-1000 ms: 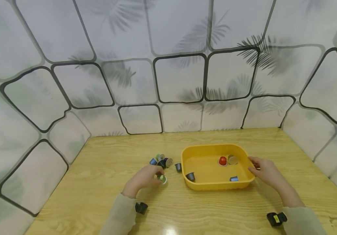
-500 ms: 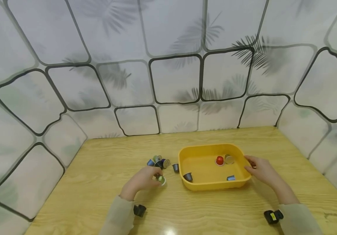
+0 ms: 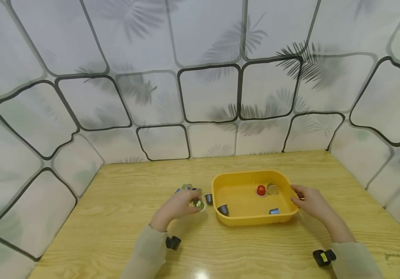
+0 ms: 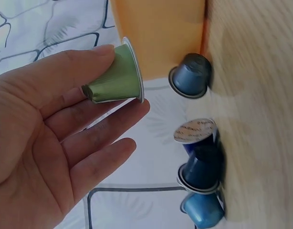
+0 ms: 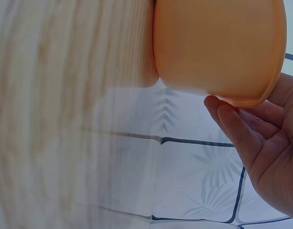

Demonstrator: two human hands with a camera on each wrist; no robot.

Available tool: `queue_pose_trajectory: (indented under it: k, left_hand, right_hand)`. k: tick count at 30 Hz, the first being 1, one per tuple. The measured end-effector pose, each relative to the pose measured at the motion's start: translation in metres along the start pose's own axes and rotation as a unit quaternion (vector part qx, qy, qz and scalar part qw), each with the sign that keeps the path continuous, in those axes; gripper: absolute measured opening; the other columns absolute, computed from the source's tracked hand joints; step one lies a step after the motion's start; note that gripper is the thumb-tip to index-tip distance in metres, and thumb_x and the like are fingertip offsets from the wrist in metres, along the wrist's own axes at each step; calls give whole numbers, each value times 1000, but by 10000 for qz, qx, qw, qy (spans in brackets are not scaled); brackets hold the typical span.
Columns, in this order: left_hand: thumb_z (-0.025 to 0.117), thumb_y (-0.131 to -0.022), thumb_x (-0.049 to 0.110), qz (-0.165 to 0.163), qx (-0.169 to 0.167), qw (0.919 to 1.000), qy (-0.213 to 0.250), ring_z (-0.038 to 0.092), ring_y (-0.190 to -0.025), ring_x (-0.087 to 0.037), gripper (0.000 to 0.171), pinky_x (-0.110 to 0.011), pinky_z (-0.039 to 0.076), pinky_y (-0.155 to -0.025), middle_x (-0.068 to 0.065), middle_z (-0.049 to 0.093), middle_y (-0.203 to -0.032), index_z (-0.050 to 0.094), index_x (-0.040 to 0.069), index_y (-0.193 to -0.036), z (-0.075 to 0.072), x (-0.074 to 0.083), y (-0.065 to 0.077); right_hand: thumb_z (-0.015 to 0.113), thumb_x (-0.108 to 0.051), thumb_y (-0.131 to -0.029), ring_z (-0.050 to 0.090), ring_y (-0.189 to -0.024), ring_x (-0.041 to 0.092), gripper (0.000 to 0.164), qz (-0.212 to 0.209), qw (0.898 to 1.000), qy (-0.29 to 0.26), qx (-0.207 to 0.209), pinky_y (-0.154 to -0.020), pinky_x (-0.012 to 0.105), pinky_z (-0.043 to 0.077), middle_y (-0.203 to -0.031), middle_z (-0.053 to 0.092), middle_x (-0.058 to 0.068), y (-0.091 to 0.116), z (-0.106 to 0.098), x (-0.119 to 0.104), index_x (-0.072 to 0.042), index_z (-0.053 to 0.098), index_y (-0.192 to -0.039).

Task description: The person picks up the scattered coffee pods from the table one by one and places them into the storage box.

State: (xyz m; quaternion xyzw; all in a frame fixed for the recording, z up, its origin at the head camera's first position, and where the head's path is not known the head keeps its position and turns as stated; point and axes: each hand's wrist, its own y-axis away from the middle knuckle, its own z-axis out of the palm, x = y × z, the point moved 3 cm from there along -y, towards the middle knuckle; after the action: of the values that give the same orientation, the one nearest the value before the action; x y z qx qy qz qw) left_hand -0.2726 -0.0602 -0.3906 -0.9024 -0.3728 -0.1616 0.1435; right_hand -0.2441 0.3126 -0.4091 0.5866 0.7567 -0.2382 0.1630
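Observation:
My left hand point(image 3: 178, 206) pinches a green coffee capsule point(image 4: 119, 76) between thumb and fingers, raised off the table just left of the yellow tray point(image 3: 255, 221). My right hand point(image 3: 310, 202) grips that tray's right rim; the right wrist view shows the fingers point(image 5: 237, 129) under the edge and the thumb on the inside. Inside the tray lie a red capsule point(image 3: 260, 190), a pale round-lidded one point(image 3: 272, 189), a blue capsule point(image 3: 274, 211) and a dark capsule point(image 3: 223, 210).
A dark grey capsule point(image 4: 190, 76) lies against the tray's left outer side. Behind my left hand sits a small cluster with a dark blue capsule point(image 4: 202, 167) and a light blue capsule point(image 4: 204, 210). A patterned cloth point(image 3: 158, 97) stands behind the wooden table point(image 3: 116, 217).
My left hand has lifted the green capsule and carried it a little right and away from me, closer to the tray. The right hand stays at the tray's rim.

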Motion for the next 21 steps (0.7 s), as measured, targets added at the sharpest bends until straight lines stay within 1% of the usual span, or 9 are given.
queue_pose_trajectory:
  k: [3, 7, 12, 18, 21]
  left_hand:
    - [70, -76, 17, 101, 12, 9999, -59, 52, -76, -11, 19, -22, 44, -67, 6, 58, -82, 63, 10, -92, -2, 6, -5]
    - [68, -78, 16, 152, -45, 9999, -22, 56, -77, -12, 19, -22, 45, -67, 3, 60, -85, 63, 8, -95, -5, 13, -11]
    - [66, -80, 16, 247, -22, 9997, -17, 57, -79, -16, 21, -22, 45, -67, 0, 60, -89, 61, 7, -98, -7, 22, -20]
    - [63, -83, 16, 220, -47, 9997, 93, 55, -81, -11, 22, -22, 45, -70, -1, 60, -93, 59, 7, -102, -7, 29, -30]
    - [63, -83, 16, 187, -29, 9996, 193, 55, -83, -11, 23, -22, 45, -71, -1, 60, -95, 58, 6, -103, -8, 32, -35]
  right_hand:
    - [57, -2, -82, 56, -87, 38, 41, -1, 10000, 26, 13, -63, 38, 50, -104, 54, 31, 0, 0, 0, 17, 45, -116]
    - [57, -2, -82, 56, -87, 39, 41, 14, 10000, 32, 5, -64, 39, 50, -104, 54, 31, 0, 0, 0, 17, 45, -116]
    - [57, -3, -83, 56, -87, 39, 41, 62, 10000, 4, -31, -64, 38, 50, -104, 53, 32, 0, -1, -1, 17, 44, -117]
    - [58, -3, -83, 56, -86, 38, 42, 67, 10000, -12, -39, -63, 38, 50, -104, 54, 31, 0, -1, -2, 18, 44, -116]
    - [58, -3, -83, 56, -86, 38, 42, 88, 10000, -10, -38, -63, 38, 50, -104, 54, 31, 0, -1, -2, 18, 45, -116]
